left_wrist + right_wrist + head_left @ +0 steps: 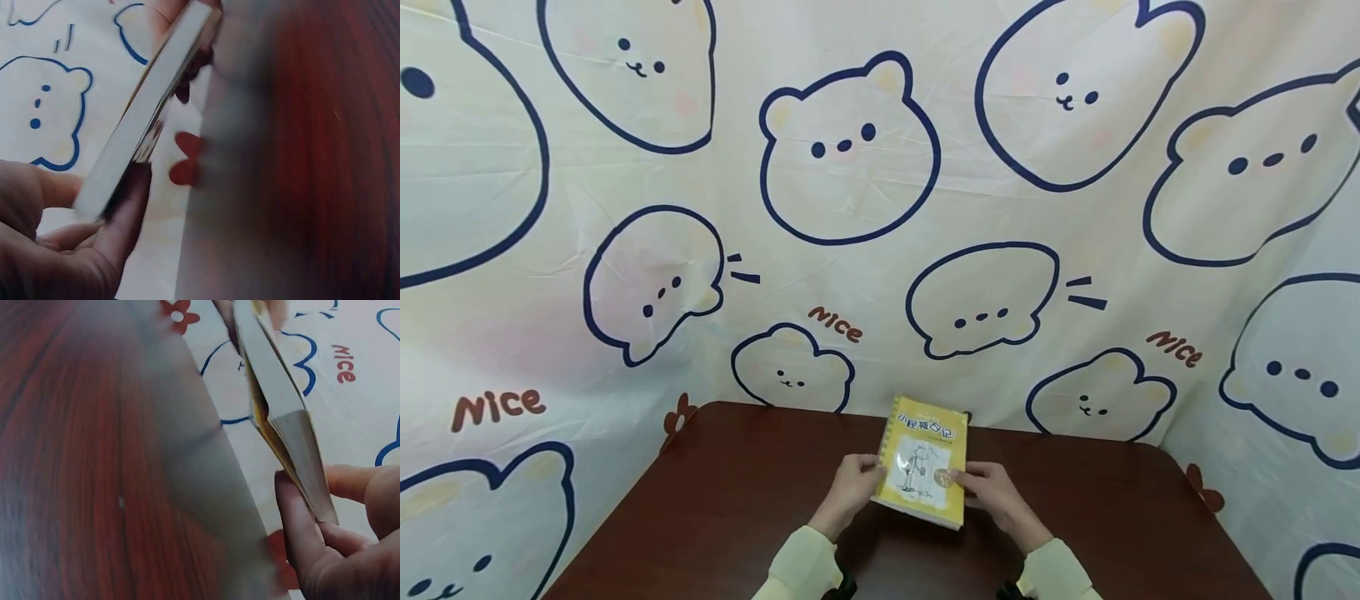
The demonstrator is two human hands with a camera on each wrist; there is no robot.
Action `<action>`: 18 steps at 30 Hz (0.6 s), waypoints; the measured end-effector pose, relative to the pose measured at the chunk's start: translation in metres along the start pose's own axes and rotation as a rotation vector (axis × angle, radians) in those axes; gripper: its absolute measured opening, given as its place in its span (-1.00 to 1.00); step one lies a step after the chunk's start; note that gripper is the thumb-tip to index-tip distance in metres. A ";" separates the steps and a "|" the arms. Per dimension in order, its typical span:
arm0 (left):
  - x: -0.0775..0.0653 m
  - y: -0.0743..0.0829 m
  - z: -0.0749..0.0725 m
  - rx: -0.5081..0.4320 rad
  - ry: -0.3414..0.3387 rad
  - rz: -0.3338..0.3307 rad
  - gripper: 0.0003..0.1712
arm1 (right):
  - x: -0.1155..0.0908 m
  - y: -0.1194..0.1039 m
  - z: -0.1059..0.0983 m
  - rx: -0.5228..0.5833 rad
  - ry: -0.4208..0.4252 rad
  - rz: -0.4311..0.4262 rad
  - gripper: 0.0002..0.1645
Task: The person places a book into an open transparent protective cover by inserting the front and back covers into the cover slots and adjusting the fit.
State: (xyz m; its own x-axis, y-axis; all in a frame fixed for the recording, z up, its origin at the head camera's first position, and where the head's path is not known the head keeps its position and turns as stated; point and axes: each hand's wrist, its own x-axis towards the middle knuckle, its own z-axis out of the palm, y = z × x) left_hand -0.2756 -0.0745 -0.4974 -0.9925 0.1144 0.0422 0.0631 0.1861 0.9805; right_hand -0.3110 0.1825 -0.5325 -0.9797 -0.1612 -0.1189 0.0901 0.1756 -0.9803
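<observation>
A yellow paperback book [922, 462] is held up above the dark table, its front cover with a line-drawn figure facing the head camera. My left hand [852, 492] grips its left edge, and my right hand [996, 497] grips the right edge with the thumb on the cover. In the left wrist view the book's pale page edge [140, 115] runs between the thumb and fingers of the left hand [69, 244]. The right wrist view shows the right hand [340, 531] pinching a lower corner of the book [284, 419].
The dark brown wooden table [737, 467] spreads under both hands. Behind it and at both sides hangs a pale curtain [850, 200] printed with blue-outlined bear faces and the word "Nice". A small dark object [968, 416] shows just behind the book's upper right corner.
</observation>
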 end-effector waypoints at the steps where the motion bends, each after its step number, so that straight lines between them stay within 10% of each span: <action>1: 0.000 -0.002 0.000 0.034 -0.008 -0.011 -0.66 | 0.000 0.000 -0.002 -0.012 0.016 0.007 -0.39; 18: -0.002 -0.027 0.023 0.354 0.014 0.030 -0.86 | -0.003 0.009 -0.014 -0.311 0.032 -0.040 -0.55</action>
State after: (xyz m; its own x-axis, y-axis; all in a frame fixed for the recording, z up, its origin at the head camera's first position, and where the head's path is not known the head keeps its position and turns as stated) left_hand -0.2732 -0.0576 -0.5282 -0.9908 0.1122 0.0751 0.1223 0.5098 0.8515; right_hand -0.3093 0.1983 -0.5391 -0.9870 -0.1441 -0.0711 -0.0031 0.4595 -0.8882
